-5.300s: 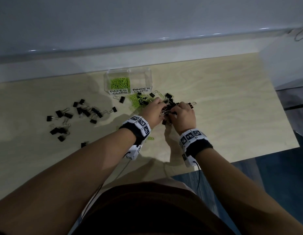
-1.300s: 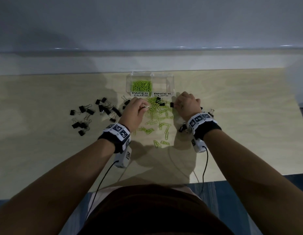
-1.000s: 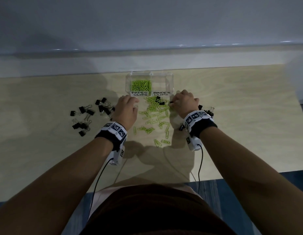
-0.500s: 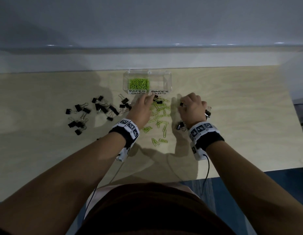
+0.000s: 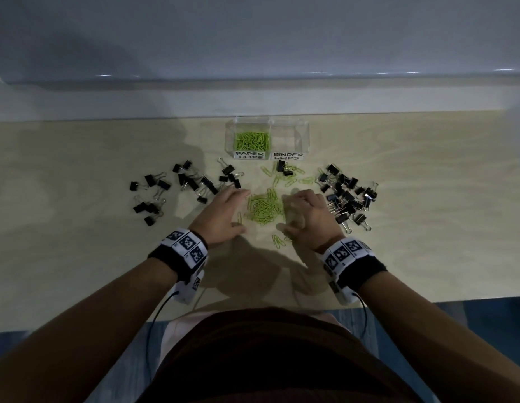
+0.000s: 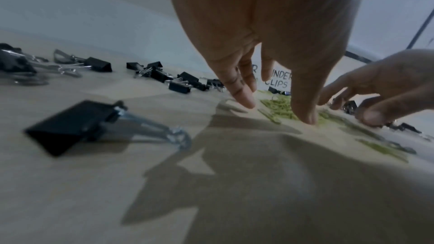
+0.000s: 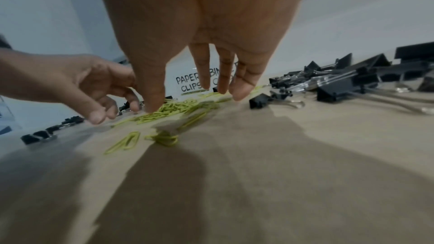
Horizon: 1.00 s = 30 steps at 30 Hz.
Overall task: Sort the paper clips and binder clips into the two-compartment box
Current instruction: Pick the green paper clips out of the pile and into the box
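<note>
A clear two-compartment box (image 5: 306, 141) stands at the back of the table, labelled PAPER CLIPS and BINDER CLIPS. Its left compartment holds green paper clips (image 5: 253, 141); the right one looks empty. A loose pile of green paper clips (image 5: 264, 209) lies between my hands. My left hand (image 5: 235, 209) touches the pile's left edge with straight fingers (image 6: 244, 99). My right hand (image 5: 293, 212) touches its right edge, thumb down on the clips (image 7: 164, 110). Neither hand holds anything. Black binder clips lie in a left group (image 5: 191, 183) and a right group (image 5: 347, 196).
One binder clip (image 5: 280, 165) and several stray green clips (image 5: 293, 175) lie just in front of the box. Two more green clips (image 5: 277, 241) sit near my right wrist. A single binder clip (image 6: 77, 125) lies close to my left wrist. The table edge runs just before my body.
Both hands have drawn back from the box front toward me and closer together. The scattered green clips are now bunched into one pile between them.
</note>
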### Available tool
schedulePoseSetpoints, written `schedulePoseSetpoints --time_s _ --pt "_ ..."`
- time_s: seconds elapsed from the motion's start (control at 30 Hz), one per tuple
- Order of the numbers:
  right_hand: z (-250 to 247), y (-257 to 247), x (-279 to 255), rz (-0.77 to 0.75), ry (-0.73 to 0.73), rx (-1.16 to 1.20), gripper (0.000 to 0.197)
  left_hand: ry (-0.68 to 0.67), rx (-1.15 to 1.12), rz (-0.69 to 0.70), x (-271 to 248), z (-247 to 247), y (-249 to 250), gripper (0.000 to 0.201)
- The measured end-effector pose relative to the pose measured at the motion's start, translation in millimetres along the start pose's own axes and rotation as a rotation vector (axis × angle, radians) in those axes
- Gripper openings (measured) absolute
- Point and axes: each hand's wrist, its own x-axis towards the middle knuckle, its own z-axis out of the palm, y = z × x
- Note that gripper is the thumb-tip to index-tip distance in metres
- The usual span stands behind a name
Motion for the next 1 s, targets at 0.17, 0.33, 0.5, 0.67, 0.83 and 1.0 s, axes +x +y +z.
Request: schedulePoseSetpoints --time_s 0.17,0.33,0.5,0.67,0.83,1.0 --pt "8.1 -19.5 20.5 0.088 -0.144 -0.11 0.086 -0.015 0.02 -0.059 10.2 10.4 8.0 0.087" --pt "14.8 -28.6 34.0 -0.003 -0.114 -0.043 0.056 -0.011 0.068 -0.028 29.4 9.8 25.2 0.063" --pt "9.3 -20.5 27.5 -0.084 0.062 0.109 0.024 -0.045 0.14 0.015 34.6 -0.4 29.6 0.028" --pt "3.1 -4.3 25.9 0.127 0.082 0.27 0.017 0.001 0.062 0.029 29.7 -6.8 28.2 0.021" --pt "-18.6 -7.4 35.1 0.188 0.131 0.434 0.014 0.096 -0.078 0.015 26.4 -30.2 30.8 0.018" --pt "-49.6 -29.8 81.0 0.167 0.184 0.491 0.013 0.267 -0.277 -0.036 44.7 -68.3 41.7 0.016"
